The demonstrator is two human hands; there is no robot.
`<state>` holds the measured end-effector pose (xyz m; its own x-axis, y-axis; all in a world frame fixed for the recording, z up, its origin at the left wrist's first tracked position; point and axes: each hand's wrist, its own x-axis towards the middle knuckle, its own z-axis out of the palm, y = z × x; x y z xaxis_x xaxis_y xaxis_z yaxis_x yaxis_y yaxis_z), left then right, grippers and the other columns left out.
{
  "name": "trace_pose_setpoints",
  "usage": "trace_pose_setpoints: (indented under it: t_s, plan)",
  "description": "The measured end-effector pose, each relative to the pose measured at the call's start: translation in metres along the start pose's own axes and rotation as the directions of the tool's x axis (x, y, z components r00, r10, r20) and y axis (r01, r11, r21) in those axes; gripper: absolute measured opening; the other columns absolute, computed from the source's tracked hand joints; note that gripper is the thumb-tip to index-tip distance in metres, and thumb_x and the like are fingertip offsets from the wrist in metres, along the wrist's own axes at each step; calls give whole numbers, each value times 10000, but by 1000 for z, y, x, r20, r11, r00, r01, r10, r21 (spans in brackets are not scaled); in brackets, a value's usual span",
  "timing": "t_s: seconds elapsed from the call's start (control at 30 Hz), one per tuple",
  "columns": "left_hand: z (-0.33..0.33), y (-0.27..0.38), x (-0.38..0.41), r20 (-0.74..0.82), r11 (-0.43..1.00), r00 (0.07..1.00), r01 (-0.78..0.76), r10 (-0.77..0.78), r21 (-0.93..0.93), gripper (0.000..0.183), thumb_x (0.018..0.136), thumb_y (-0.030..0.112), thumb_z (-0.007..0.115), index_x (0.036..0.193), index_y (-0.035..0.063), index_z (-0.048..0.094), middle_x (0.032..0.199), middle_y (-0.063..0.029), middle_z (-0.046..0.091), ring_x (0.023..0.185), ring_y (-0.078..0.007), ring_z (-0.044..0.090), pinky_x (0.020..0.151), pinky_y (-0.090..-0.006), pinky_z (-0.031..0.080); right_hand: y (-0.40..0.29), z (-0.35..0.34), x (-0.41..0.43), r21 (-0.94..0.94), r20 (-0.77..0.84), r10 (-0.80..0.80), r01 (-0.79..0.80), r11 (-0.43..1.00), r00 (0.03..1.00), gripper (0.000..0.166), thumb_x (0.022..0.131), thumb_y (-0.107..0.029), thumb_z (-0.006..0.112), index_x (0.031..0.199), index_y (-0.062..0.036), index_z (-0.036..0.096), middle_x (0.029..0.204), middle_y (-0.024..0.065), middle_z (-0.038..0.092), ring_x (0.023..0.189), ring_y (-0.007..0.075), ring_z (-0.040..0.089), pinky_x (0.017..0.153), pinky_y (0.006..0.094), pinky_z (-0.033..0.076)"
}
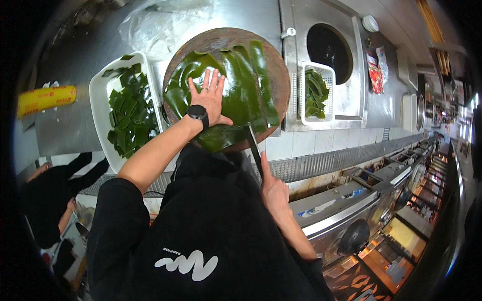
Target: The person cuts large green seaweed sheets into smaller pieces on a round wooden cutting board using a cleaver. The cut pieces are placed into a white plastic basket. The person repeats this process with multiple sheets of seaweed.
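Broad, glossy green kelp sheets point(233, 101) cover much of a round wooden chopping block point(280, 81). Cuts run lengthwise through their right side, leaving long strips point(260, 67). My left hand point(209, 96) lies flat on the sheets with its fingers spread, a dark watch on the wrist. In my right hand point(275, 193) is a kitchen knife point(255, 148), my index finger stretched along its back. Its blade tip meets the near edge of the kelp by a cut; how deep it goes I cannot tell. Most of the knife's handle is hidden by my hand.
Left of the block, a white tub point(98, 94) holds cut kelp pieces point(131, 109). A white perforated basket point(331, 94) with more kelp stands right, beside a round dark opening point(329, 49). A yellow roll point(47, 99) lies far left. Another person point(49, 203) is at lower left.
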<state>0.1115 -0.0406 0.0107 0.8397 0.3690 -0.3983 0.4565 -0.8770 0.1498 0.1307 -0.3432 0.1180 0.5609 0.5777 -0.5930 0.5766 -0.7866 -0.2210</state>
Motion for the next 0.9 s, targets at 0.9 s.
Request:
trace_pose_setpoints:
  t_s: [0.9]
  plan:
    - [-1, -77, -26, -222, 983, 975, -53, 13, -174, 976, 827, 415, 818, 1564, -22, 352, 1669, -232, 262, 1562, -377, 225, 1277, -514, 179, -75, -38, 115, -131, -350, -355, 329, 935, 867, 868, 885, -50, 586, 1646, -315, 265, 795, 202, 701, 663, 373, 712, 597, 503, 561]
